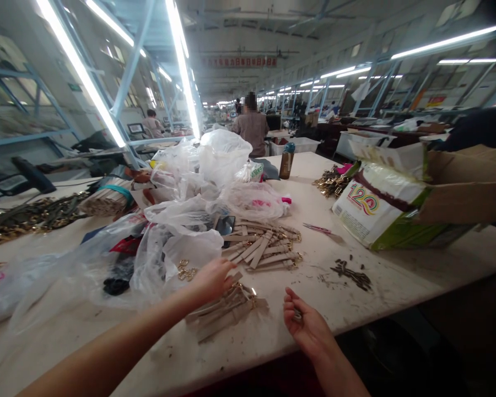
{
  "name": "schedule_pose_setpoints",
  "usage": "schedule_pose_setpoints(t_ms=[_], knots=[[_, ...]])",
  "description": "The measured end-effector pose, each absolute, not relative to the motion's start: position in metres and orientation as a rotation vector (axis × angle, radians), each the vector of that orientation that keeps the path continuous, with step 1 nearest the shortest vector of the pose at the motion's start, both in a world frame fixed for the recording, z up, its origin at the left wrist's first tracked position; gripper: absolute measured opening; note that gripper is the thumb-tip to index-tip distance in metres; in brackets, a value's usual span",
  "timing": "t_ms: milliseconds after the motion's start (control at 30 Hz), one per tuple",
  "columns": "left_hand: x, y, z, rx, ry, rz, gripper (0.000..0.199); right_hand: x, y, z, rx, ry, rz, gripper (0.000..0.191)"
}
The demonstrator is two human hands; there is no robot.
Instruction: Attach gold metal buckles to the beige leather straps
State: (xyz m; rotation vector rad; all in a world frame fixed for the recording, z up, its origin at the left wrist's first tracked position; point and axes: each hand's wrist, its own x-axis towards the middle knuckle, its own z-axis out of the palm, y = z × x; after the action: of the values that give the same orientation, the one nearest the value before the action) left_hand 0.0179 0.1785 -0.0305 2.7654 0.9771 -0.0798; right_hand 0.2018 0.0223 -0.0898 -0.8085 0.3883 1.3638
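Note:
My left hand (215, 280) is closed at the near pile of beige straps (225, 320), its fingertips at a raised strap end (236, 277) that it appears to pinch. Metal buckles glint on these straps. To the right, my right hand (308, 325) is held palm up just above the table, fingers curled around a small greyish piece (297, 314) whose kind I cannot make out. Beyond both hands lies a larger pile of buckled beige straps (262, 245). Loose gold buckles (186, 271) rest on white plastic left of my left hand.
Crumpled clear plastic bags (182, 220) cover the left of the table (281, 358). At right are small dark strips (353, 274), scissors-like snips (317, 228) and an open carton (397, 204). A brown bottle (287, 161) stands farther back. A person (251, 129) sits beyond.

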Motion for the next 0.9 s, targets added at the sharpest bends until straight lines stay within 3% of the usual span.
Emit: schedule_pose_setpoints(t_ms=[167, 367, 633, 800, 900], knots=[[0.060, 0.232, -0.036, 2.790, 1.210, -0.103, 0.019, 0.187, 0.021, -0.083, -0.761, 0.280, 1.401, 0.023], [0.078, 0.243, -0.039, 2.870, 1.344, -0.026, 0.018, 0.193, 0.006, -0.073, -0.888, 0.003, 1.316, 0.030], [0.045, 0.153, 0.026, 3.091, 0.854, -0.024, 0.012, 0.174, 0.013, -0.051, -0.995, -0.434, 1.278, 0.050], [0.024, 0.102, 0.046, 3.051, 0.566, -0.159, 0.012, 0.155, 0.005, -0.052, -0.959, -0.577, 1.452, 0.040], [0.020, 0.092, 0.044, 2.806, 0.645, -0.200, 0.036, 0.145, -0.001, -0.059, -1.057, -0.678, 1.410, 0.041]])
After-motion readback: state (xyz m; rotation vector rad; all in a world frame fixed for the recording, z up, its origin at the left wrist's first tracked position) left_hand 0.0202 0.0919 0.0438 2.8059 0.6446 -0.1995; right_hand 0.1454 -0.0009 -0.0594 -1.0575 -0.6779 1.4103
